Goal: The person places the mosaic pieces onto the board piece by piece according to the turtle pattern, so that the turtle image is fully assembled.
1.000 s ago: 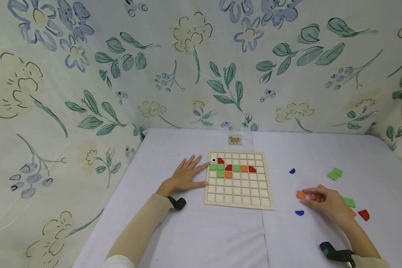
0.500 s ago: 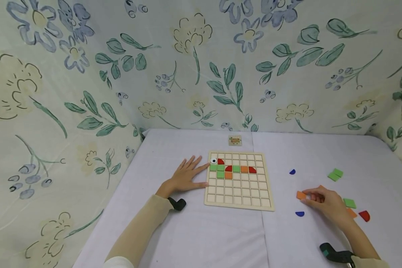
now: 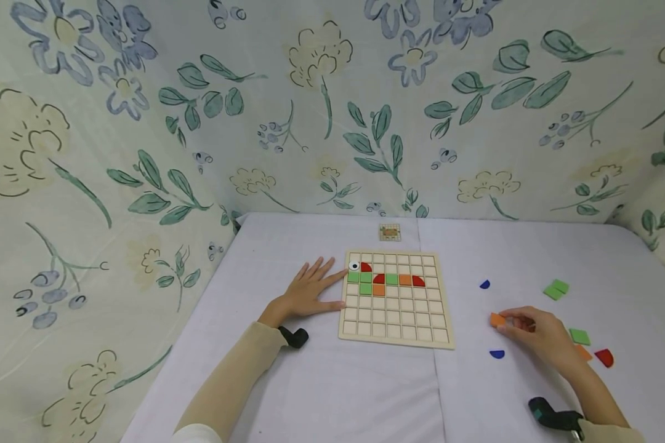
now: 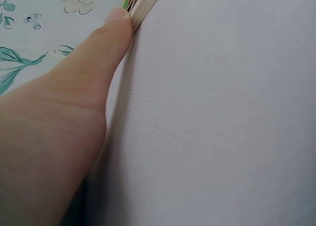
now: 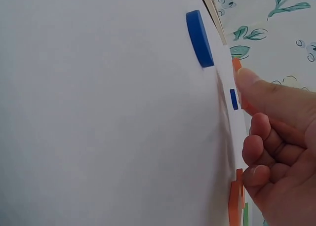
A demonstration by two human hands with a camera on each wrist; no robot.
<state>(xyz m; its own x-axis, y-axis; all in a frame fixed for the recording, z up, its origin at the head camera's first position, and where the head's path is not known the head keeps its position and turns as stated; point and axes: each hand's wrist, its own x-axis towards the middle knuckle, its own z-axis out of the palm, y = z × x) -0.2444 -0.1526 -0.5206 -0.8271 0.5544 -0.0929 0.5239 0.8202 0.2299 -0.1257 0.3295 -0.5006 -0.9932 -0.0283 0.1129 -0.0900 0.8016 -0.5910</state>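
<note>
My left hand [image 3: 306, 290] lies spread at the left side of a square wooden grid board [image 3: 396, 331], thumb and index fingertip at its edge. The left wrist view shows the thumb [image 4: 106, 43] against the board's side [image 4: 147, 6]. On the board sit a white eye piece [image 3: 354, 266] and several green, red and orange pieces toward its upper left. To the right of the board, my right hand [image 3: 540, 335] pinches an orange square tile [image 3: 497, 319] between thumb and index finger. The right wrist view shows its other fingers curled in.
Blue half-round pieces [image 3: 497, 354] lie left of the right hand. Green tiles [image 3: 556, 289] lie beyond it. A green tile [image 3: 579, 336], an orange tile [image 3: 584, 352] and a red piece [image 3: 604, 357] lie beside the right wrist. A small patterned card [image 3: 390, 232] lies behind the board.
The orange tile in my right hand has tilted and risen slightly at its near edge. My left hand and the board stay in place.
</note>
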